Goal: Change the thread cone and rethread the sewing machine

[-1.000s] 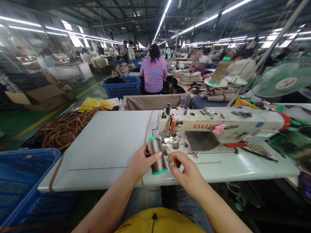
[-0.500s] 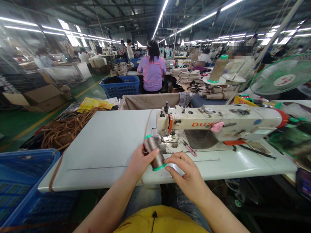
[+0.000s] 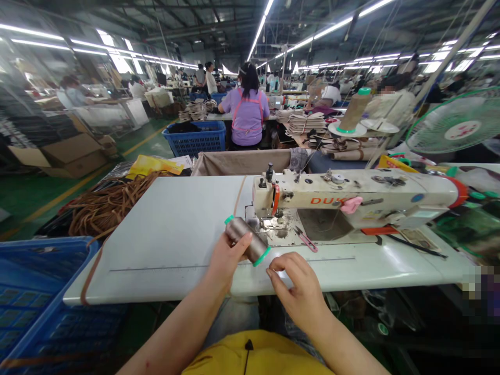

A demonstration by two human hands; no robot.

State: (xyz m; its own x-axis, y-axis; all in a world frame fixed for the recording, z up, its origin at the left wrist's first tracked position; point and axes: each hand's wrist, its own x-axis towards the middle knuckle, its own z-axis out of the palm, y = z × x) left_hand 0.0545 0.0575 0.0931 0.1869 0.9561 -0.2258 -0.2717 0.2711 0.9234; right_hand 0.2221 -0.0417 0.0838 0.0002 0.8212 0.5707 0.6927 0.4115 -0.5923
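Over the white table (image 3: 167, 234), the left hand (image 3: 224, 258) holds a grey-brown spool of thread with green ends (image 3: 247, 240), tipped toward ten o'clock. At four o'clock from it, the right hand (image 3: 299, 289) pinches finger and thumb together. At two o'clock sits the cream sewing machine (image 3: 351, 200).

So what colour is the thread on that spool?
Grey-brown thread on the spool, with green end rims, seen best in the head view.
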